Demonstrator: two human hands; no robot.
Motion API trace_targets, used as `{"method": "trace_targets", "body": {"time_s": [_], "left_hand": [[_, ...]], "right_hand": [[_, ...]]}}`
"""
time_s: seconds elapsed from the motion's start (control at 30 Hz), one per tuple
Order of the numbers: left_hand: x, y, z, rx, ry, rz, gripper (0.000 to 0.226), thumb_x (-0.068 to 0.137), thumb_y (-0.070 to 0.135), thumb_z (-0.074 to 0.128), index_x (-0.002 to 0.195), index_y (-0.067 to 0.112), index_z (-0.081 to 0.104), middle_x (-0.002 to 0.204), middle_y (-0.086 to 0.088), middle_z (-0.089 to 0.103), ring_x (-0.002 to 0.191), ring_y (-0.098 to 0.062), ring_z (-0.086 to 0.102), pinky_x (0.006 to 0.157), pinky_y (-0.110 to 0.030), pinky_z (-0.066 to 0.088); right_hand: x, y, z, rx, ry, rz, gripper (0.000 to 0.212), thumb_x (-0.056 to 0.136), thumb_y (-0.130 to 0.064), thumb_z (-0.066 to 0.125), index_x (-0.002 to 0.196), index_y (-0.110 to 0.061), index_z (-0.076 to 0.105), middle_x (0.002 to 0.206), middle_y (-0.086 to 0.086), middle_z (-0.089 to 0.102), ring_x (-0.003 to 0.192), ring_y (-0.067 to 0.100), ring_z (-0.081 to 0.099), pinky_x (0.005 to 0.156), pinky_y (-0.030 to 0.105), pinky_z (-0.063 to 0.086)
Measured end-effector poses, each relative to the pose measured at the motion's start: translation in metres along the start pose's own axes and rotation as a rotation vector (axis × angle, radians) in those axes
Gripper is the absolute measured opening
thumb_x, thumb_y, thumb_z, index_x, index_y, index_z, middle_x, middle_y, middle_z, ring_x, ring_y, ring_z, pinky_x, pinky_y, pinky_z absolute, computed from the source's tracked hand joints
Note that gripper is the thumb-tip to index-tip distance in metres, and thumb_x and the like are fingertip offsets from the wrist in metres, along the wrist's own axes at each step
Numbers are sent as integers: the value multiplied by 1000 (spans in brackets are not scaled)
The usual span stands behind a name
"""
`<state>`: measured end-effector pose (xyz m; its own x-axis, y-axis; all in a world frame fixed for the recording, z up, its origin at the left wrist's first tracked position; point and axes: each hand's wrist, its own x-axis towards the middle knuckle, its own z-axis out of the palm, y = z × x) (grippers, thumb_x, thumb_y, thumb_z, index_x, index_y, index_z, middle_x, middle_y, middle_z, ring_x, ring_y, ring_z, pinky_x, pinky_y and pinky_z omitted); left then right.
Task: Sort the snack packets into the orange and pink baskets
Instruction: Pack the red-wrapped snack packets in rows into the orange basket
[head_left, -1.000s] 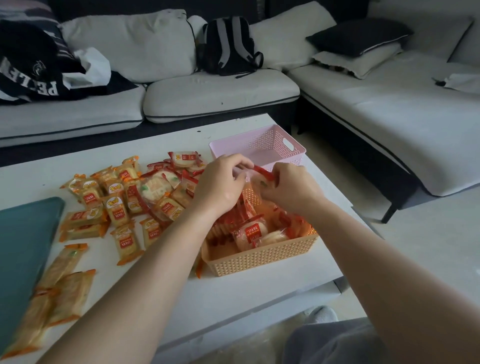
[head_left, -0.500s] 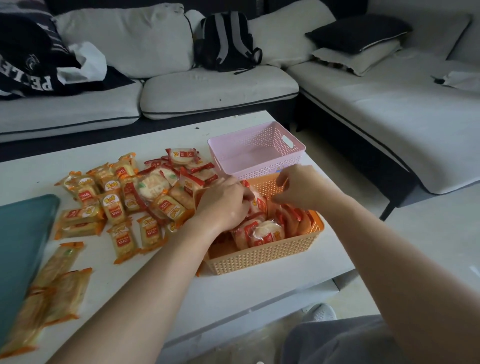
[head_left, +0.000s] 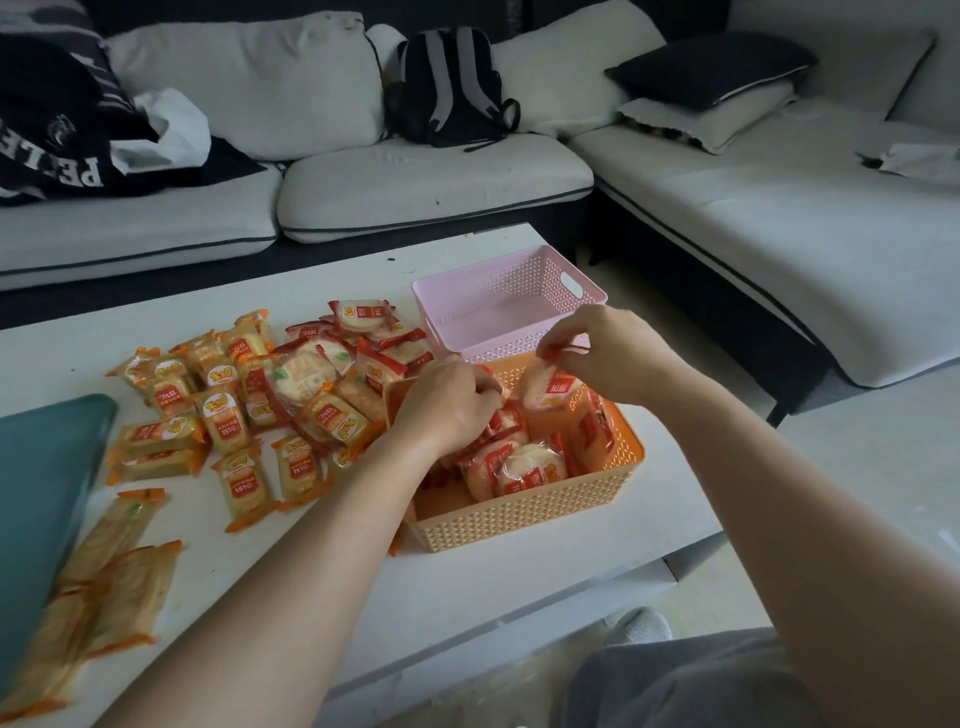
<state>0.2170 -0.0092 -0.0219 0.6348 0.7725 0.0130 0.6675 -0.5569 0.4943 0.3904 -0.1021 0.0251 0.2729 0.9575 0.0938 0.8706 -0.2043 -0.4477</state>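
Red-edged packet dangles, pinched by fingers of the right hand.

Right hand pinches a red packet over the orange basket — left hand curls among packets inside.

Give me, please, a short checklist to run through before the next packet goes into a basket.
1. Right hand has a firm pinch on the red packet by its top edge: ok.
2. Red packet hangs over the orange basket, not over the table: ok.
3. Pink basket has room; nothing shows inside it: ok.
4. Left hand, curled down among the packets in the orange basket, actually holds one: cannot tell.
5. Pile on the table is sorted: not ok, many packets lie loose there.
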Motion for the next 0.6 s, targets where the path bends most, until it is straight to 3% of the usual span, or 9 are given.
{"method": "trace_targets", "body": {"time_s": [0.13,0.27,0.37,0.43,0.53,0.6], "left_hand": [[0,3,-2,-90,6,-39,24,95,19,59,101,21,82,110,2,75,97,-16,67,77,-27,48],[0,3,-1,-79,25,1,26,92,28,66,116,25,74,121,-1,68,115,-21,60,94,-34,50],[-2,6,3,-12,-6,68,50,88,36,71,136,31,58,131,-4,50,127,-27,44,101,-37,41],[-2,9,6,29,-66,114,58,87,36,72,142,32,51,134,-5,44,131,-29,39,104,-39,38],[-1,8,10,103,-80,114,40,88,42,69,127,40,63,130,1,46,132,-25,37,104,-38,40],[-1,7,12,155,-65,114,24,90,47,66,113,42,68,126,4,47,130,-22,38,104,-37,40]], "right_hand": [[5,-1,17,-54,-5,-52,39,85,4,56,97,-25,79,114,-7,63,100,13,61,85,34,58],[8,-1,36,-64,-75,-46,38,82,5,56,87,-26,77,121,-3,57,105,17,58,89,33,53],[10,1,47,47,-123,-2,41,77,8,57,75,-31,69,107,-1,65,98,19,60,80,29,49],[10,4,50,143,-150,53,35,78,6,63,77,-28,67,98,-1,68,90,20,61,74,28,49],[10,11,37,236,-87,135,24,83,-3,72,95,-22,64,104,-6,63,92,16,65,77,32,55],[7,17,21,100,4,130,23,85,-8,69,101,-24,65,103,-9,63,92,15,67,72,29,57]]}}
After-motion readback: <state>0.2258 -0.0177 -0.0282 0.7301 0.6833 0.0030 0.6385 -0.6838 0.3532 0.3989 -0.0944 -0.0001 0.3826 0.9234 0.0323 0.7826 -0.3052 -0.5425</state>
